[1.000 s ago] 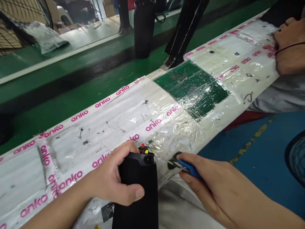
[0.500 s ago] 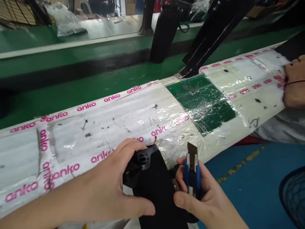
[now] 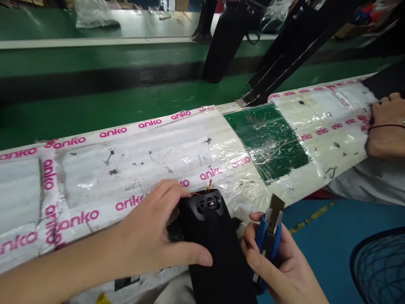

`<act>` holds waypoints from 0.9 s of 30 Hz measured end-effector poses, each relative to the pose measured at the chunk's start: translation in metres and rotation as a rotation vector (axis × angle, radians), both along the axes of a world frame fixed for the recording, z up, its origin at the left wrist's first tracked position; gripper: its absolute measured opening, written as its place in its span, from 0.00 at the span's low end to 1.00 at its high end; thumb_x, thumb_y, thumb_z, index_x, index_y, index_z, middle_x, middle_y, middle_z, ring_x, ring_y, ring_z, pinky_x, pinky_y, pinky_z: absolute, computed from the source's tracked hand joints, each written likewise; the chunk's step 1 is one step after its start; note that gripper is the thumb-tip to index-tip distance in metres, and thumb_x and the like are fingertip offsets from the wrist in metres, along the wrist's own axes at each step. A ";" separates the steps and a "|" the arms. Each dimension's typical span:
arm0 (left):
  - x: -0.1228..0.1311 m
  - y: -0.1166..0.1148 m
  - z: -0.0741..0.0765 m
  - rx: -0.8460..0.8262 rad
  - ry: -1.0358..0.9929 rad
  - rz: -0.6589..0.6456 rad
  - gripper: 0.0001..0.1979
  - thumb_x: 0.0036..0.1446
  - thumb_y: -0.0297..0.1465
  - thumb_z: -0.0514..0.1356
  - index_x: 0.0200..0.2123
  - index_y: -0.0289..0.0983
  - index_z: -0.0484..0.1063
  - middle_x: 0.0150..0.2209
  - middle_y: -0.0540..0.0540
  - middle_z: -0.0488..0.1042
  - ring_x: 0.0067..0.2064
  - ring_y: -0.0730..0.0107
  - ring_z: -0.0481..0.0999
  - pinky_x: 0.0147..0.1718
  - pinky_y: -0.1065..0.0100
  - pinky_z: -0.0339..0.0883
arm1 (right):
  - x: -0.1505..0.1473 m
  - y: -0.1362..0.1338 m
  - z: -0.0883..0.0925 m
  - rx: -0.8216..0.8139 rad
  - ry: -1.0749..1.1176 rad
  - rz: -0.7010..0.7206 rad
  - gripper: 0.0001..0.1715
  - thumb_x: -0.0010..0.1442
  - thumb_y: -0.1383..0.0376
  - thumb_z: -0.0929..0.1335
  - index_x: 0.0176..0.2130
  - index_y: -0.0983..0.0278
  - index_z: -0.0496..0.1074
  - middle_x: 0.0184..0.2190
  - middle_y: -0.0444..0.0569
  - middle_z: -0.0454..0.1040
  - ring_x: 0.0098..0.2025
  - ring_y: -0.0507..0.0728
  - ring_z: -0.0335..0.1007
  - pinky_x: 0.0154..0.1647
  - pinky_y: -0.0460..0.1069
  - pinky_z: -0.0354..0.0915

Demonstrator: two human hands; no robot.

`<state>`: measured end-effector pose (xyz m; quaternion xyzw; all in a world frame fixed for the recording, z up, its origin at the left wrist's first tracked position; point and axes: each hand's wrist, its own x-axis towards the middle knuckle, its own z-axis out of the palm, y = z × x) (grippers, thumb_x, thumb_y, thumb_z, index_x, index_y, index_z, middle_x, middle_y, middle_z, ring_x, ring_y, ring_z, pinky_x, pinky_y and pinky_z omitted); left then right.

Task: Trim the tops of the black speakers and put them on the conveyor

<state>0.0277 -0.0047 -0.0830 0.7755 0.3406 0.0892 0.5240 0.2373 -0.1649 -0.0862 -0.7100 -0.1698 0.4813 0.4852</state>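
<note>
Head view: the left hand [image 3: 148, 230] lies spread across a black moulded casing [image 3: 215, 247], fingers over its upper side and thumb along its near flank, apparently pinning it to the edge of the workbench [image 3: 133, 158]. Its long axis runs from the person's body toward the far side of the bench, tilted slightly. The far end faces away and sits just ahead of the left fingers, with red and yellow wires [image 3: 209, 186] rising from it, a placement that seems to leave that end exposed. The right hand [image 3: 274, 264] curls around the grip of a blue utility knife [image 3: 267, 240], its blade pointing up and away, clear of the casing, just beside it. Well beyond both hands, a co-worker's hand [image 3: 386, 126] rests on the bench.
</note>
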 end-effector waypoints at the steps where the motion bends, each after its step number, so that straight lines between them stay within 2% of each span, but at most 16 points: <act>1: 0.003 -0.003 -0.001 0.037 -0.002 0.006 0.40 0.49 0.61 0.70 0.54 0.40 0.68 0.58 0.35 0.69 0.60 0.37 0.68 0.56 0.39 0.69 | 0.000 -0.001 0.000 0.022 -0.013 0.003 0.35 0.56 0.42 0.77 0.55 0.52 0.68 0.31 0.41 0.67 0.31 0.55 0.63 0.31 0.49 0.64; 3: 0.008 -0.007 -0.002 0.108 -0.016 0.015 0.39 0.51 0.61 0.69 0.54 0.39 0.69 0.56 0.35 0.70 0.60 0.37 0.67 0.57 0.37 0.66 | -0.001 -0.003 0.000 0.048 -0.018 0.015 0.41 0.48 0.38 0.79 0.54 0.52 0.69 0.31 0.41 0.65 0.29 0.55 0.61 0.28 0.49 0.62; 5: 0.010 -0.009 -0.003 0.138 -0.041 0.001 0.37 0.52 0.60 0.69 0.53 0.39 0.69 0.53 0.36 0.71 0.59 0.39 0.67 0.57 0.38 0.67 | -0.001 -0.002 -0.004 0.028 0.013 0.007 0.46 0.41 0.39 0.82 0.53 0.53 0.70 0.30 0.40 0.65 0.27 0.54 0.60 0.27 0.48 0.61; 8: 0.007 -0.006 -0.004 0.069 -0.058 -0.023 0.37 0.53 0.58 0.69 0.56 0.41 0.67 0.56 0.38 0.68 0.61 0.40 0.64 0.58 0.39 0.68 | 0.003 -0.002 -0.010 0.014 0.127 -0.034 0.48 0.39 0.44 0.84 0.55 0.54 0.72 0.31 0.41 0.68 0.27 0.54 0.61 0.26 0.48 0.60; 11: 0.004 -0.003 -0.006 -0.015 -0.008 -0.015 0.42 0.53 0.58 0.69 0.61 0.40 0.64 0.61 0.35 0.64 0.65 0.36 0.60 0.59 0.36 0.66 | 0.014 -0.004 -0.015 0.048 0.155 -0.090 0.42 0.43 0.50 0.84 0.54 0.54 0.73 0.31 0.42 0.69 0.30 0.55 0.64 0.28 0.47 0.63; 15: 0.009 -0.005 -0.007 -0.007 0.077 -0.060 0.43 0.56 0.58 0.66 0.65 0.36 0.63 0.63 0.32 0.64 0.67 0.33 0.55 0.62 0.32 0.62 | 0.036 -0.008 -0.022 0.109 0.107 -0.145 0.32 0.48 0.57 0.83 0.49 0.53 0.74 0.30 0.40 0.68 0.30 0.51 0.64 0.29 0.44 0.63; 19: 0.015 -0.015 -0.007 0.022 0.113 -0.108 0.48 0.58 0.58 0.64 0.71 0.33 0.59 0.64 0.29 0.64 0.67 0.29 0.55 0.62 0.27 0.59 | 0.050 -0.008 -0.031 0.133 0.131 -0.154 0.34 0.43 0.59 0.85 0.48 0.53 0.75 0.30 0.40 0.69 0.28 0.52 0.65 0.28 0.45 0.66; 23: 0.014 -0.021 -0.003 -0.016 0.101 -0.090 0.49 0.59 0.55 0.64 0.73 0.31 0.56 0.66 0.25 0.64 0.69 0.23 0.55 0.62 0.21 0.54 | 0.050 -0.008 -0.031 0.129 0.153 -0.147 0.33 0.46 0.59 0.84 0.50 0.53 0.76 0.31 0.40 0.69 0.29 0.51 0.66 0.30 0.45 0.68; 25: 0.011 -0.025 -0.001 -0.058 0.060 -0.047 0.50 0.58 0.54 0.66 0.73 0.34 0.55 0.67 0.26 0.64 0.69 0.24 0.58 0.63 0.23 0.55 | 0.050 -0.011 -0.031 0.145 0.170 -0.126 0.32 0.45 0.59 0.84 0.48 0.55 0.76 0.31 0.41 0.71 0.29 0.52 0.68 0.29 0.45 0.69; 27: 0.011 -0.030 -0.004 -0.139 0.003 0.003 0.53 0.54 0.54 0.70 0.74 0.36 0.53 0.65 0.26 0.68 0.64 0.27 0.68 0.62 0.29 0.62 | 0.050 -0.017 -0.037 0.181 0.199 -0.092 0.29 0.46 0.61 0.84 0.46 0.56 0.76 0.30 0.43 0.73 0.29 0.54 0.70 0.26 0.46 0.68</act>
